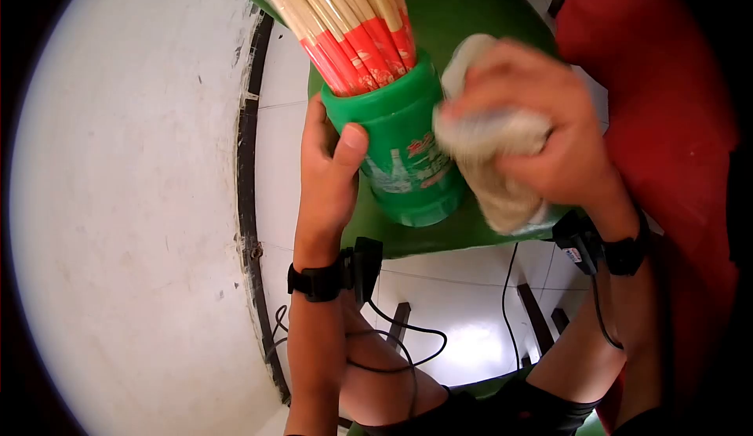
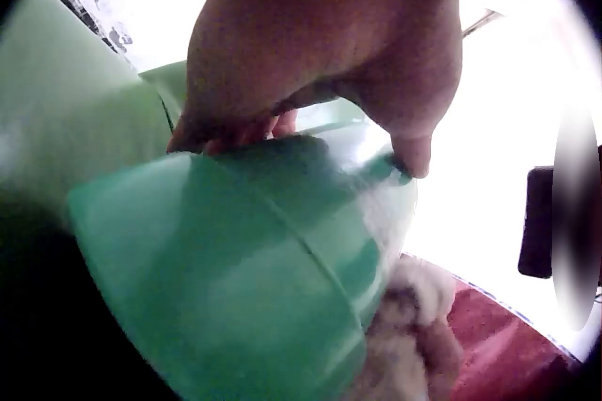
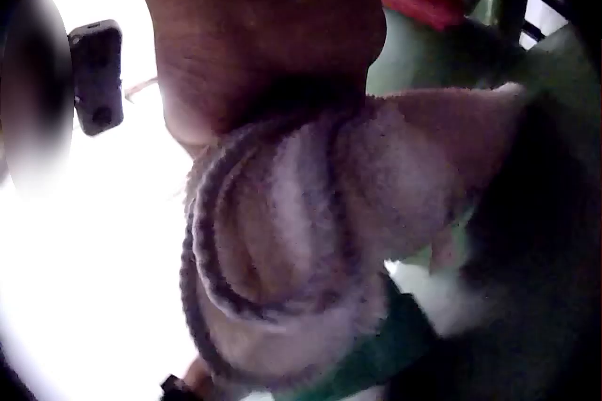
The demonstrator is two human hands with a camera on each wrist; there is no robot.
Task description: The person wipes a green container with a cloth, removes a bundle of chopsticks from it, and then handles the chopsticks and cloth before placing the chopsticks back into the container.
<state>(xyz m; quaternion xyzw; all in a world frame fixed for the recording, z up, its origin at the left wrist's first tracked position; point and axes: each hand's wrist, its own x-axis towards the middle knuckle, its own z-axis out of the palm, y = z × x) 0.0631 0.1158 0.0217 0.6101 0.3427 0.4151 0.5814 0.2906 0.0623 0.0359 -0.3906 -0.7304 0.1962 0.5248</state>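
Gripping green canister (image 1: 408, 150), left hand (image 1: 329, 169); chopsticks (image 1: 353, 32) inside.
Right hand (image 1: 549, 114) grips cloth (image 1: 502, 177), apparently touching canister.

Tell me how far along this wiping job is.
Wrapped chopsticks already stand in the green container. The left hand grips it; the right hand holds a cloth at its side. Wiping looks underway; more of its wall probably remains, but cleaned parts can't be told.

Place type: indoor dining area; eatery or home, cannot be determined
Tableware: plastic-wrapped chopsticks (image 1: 357, 32) in a printed green container (image 1: 404, 150)
Seating: green seat (image 1: 376, 234)
Flooring: pale, glossy floor tiles (image 1: 451, 299)
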